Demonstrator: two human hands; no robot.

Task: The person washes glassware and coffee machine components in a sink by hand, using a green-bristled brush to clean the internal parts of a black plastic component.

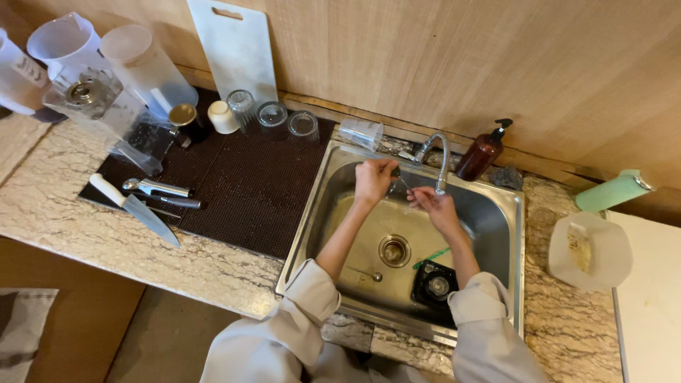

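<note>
Both hands are over the stainless steel sink (323, 213) set into the marbled stone table (85, 227), held close under the curved metal tap (441, 157) at the sink's back rim. The left hand (374, 179) is curled shut around the end of a small thin metal utensil (400, 181), perhaps a spoon, though it is too small to tell; the right hand (433, 203) sits just beside it under the spout, fingers bent loosely, and whether it grips the utensil's other end cannot be told. The washing looks well along but unfinished: drinking glasses (273, 117), a white cup (223, 117), a white-handled kitchen knife (135, 209) and other metal utensils (159, 189) already lie on the dark ribbed drying mat (241, 191) to the left of the sink, while inside the sink a long metal spoon (363, 273) rests near the round drain (394, 250), and a black square lid-like part (434, 284) with a green strip (431, 257) beside it waits in the near right corner. Both forearms reach forward from pale rolled sleeves, the left straight, the right bent inward at the wrist. An amber pump soap bottle (484, 152) stands just right of the tap.
</note>
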